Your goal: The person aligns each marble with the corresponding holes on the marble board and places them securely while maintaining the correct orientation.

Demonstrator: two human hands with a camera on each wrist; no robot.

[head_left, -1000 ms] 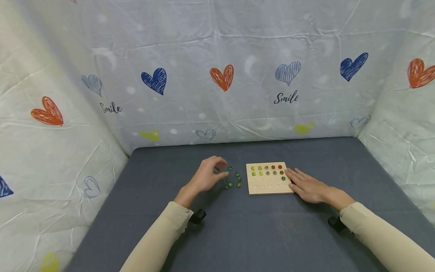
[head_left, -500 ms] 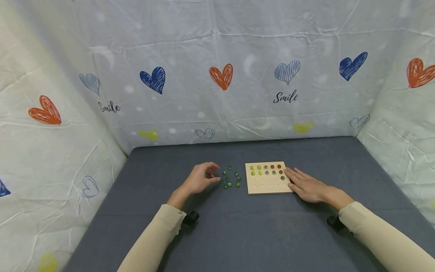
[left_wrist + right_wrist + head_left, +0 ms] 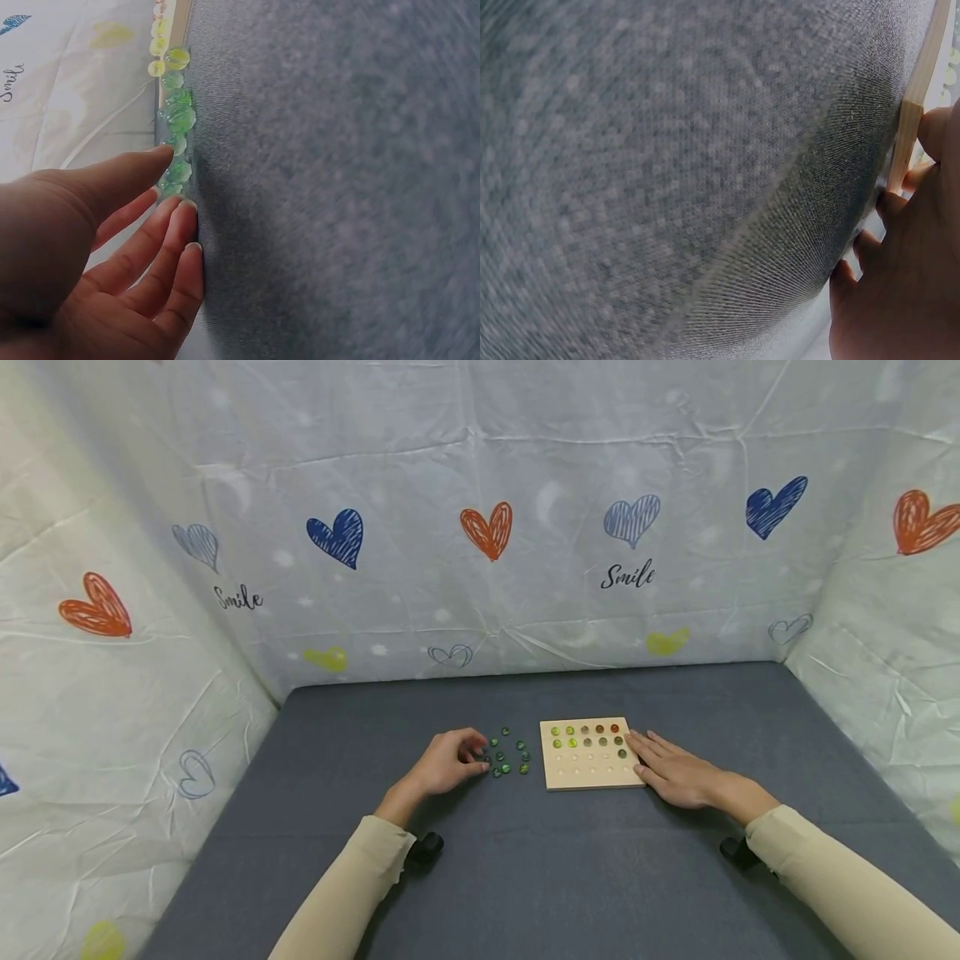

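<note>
left hand (image 3: 448, 762) sits on the grey counter (image 3: 525, 877) at the left edge of a loose cluster of green marbles (image 3: 508, 758), fingers (image 3: 161, 161) loosely curled with the tips at the nearest marbles (cannot tell from either view whether one is actually pinched). left wrist view shows the marbles (image 3: 178, 120) lined up just past the fingertips, thumb and index a narrow gap apart. right hand (image 3: 675, 770) lies flat, fingers straight and a bit spread, tips touching the right edge of the wooden board (image 3: 592, 768). right wrist view shows the fingers (image 3: 889, 202) pressed against the board edge (image 3: 915, 105). board sits on the counter just right of the loose marbles, between the two hands. its two far rows are filled with marbles (image 3: 588, 736), green and yellow-green on the left, brown and orange toward the right, and the near rows show bare dimples. both sleeves beige, backdrop (image 3: 487, 527) is white fabric with hearts and "smile" print
</note>
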